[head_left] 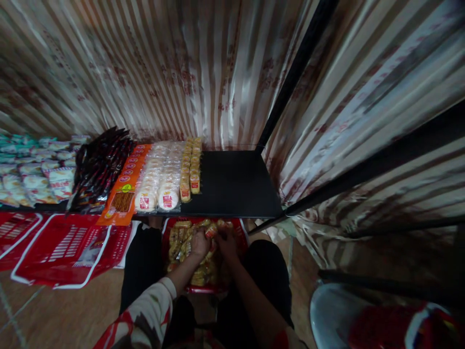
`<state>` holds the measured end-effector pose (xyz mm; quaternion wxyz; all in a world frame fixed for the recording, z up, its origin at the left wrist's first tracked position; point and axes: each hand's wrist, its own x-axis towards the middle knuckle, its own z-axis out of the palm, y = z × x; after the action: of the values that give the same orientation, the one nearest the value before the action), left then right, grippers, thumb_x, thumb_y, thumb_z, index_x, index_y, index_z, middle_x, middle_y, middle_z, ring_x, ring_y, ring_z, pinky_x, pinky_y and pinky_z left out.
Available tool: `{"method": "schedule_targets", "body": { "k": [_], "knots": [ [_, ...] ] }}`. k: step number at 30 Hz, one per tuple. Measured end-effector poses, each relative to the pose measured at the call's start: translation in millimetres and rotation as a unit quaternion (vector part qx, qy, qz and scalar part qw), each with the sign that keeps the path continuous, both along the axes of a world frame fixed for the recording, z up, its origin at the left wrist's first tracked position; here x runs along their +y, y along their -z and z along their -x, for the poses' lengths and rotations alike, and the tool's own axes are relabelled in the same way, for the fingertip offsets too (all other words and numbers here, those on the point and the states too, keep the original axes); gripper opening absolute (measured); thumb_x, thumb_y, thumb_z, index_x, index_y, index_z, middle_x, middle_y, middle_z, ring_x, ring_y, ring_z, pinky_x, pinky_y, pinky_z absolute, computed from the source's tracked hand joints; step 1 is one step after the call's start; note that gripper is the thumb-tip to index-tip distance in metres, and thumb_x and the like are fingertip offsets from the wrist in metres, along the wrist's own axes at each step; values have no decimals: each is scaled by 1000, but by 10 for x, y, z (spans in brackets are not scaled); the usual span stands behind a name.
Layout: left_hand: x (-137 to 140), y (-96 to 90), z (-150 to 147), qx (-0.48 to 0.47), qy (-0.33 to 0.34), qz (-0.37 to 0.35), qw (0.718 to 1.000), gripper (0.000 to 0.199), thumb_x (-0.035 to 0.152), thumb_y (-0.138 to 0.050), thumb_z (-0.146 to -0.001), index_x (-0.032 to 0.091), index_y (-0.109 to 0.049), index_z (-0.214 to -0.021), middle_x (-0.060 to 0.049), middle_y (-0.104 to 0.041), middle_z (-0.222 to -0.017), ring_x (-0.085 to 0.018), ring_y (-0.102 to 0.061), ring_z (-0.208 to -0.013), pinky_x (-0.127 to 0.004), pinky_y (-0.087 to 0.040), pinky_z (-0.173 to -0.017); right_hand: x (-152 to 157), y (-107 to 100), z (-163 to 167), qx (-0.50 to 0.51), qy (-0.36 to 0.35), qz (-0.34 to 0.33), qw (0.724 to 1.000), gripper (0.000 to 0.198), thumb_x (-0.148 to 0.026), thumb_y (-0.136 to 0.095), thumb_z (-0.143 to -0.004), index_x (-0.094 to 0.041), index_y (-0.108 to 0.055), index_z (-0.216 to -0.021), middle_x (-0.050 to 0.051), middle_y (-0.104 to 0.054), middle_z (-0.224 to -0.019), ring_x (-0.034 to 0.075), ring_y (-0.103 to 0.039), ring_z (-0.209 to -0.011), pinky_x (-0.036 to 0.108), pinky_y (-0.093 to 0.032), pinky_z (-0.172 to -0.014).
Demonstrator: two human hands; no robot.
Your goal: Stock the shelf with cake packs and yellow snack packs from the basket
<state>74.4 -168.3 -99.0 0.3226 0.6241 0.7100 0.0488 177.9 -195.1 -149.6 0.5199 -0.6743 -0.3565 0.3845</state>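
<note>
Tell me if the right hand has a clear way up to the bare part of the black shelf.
Probably yes. The right hand is in the red basket of yellow packets, just below the black shelf, whose right part lies bare with nothing between.

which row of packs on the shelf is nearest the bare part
The yellow packs, the narrow row at the right end beside the bare black shelf; the round white packs lie further left.

Head camera looks steeply down, close over a black shelf (pixel 232 184)
</note>
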Motion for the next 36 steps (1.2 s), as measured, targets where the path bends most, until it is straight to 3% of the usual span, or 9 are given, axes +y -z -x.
{"method": "schedule_targets", "body": {
  "k": [7,12,17,22,26,30,36],
  "knots": [
    [-180,43,-1,-169,-46,-75,982,17,25,-53,-81,16,-54,-95,-4,-62,-90,-14,-58,-81,-24,-43,-74,-85,-226,7,6,20,-6,1000,49,-36,-63,-64,-17,-53,-108,10,-65,-101,20,-65,-81,36,-53,-77],
    [-224,5,43,-245,-75,-89,963,17,22,-54,-77,16,-53,-93,-3,-63,-89,-14,-58,-79,-25,-43,-74,-141,-362,18,25,-52,20,998,32,-41,-60,-66,-19,-60,-89,9,-69,-92,23,-66,-83,38,-53,-77],
    [-195,-215,130,-262,-62,-106,957,21,23,-54,-77,16,-53,-96,-5,-63,-95,-15,-59,-85,-27,-45,-80,-80,-557,59,0,-55,1,998,32,-40,-61,-65,-21,-61,-90,6,-70,-89,22,-65,-84,37,-53,-79],
    [-150,-524,157,-267,-63,-208,939,29,22,-47,-81,16,-50,-109,-9,-59,-109,-17,-57,-97,-30,-47,-86,155,-864,113,17,-85,-40,995,32,-39,-61,-68,-21,-59,-94,5,-69,-89,19,-65,-81,34,-53,-76],
    [-119,-717,178,-282,-49,-293,912,42,14,-42,-80,14,-42,-122,-14,-48,-126,-18,-55,-103,-32,-46,-91,424,-1108,121,-38,-66,-77,994,30,-39,-62,-70,-20,-59,-94,4,-68,-88,18,-64,-79,30,-52,-73],
    [-46,-791,239,-293,7,-320,901,48,10,-37,-79,14,-40,-126,-14,-40,-135,-17,-55,-106,-33,-45,-97,694,-1237,122,-65,-65,-102,991,27,-37,-62,-69,-19,-59,-90,3,-67,-84,16,-62,-75,28,-51,-73],
    [147,-783,299,-222,36,-311,923,53,3,-36,-73,12,-46,-124,-12,-41,-138,-19,-35,-131,-37,-28,-112,1001,-1238,182,-99,-80,-98,987,26,-34,-62,-68,-18,-60,-89,2,-65,-81,14,-60,-71,28,-50,-73]
  ]
}}
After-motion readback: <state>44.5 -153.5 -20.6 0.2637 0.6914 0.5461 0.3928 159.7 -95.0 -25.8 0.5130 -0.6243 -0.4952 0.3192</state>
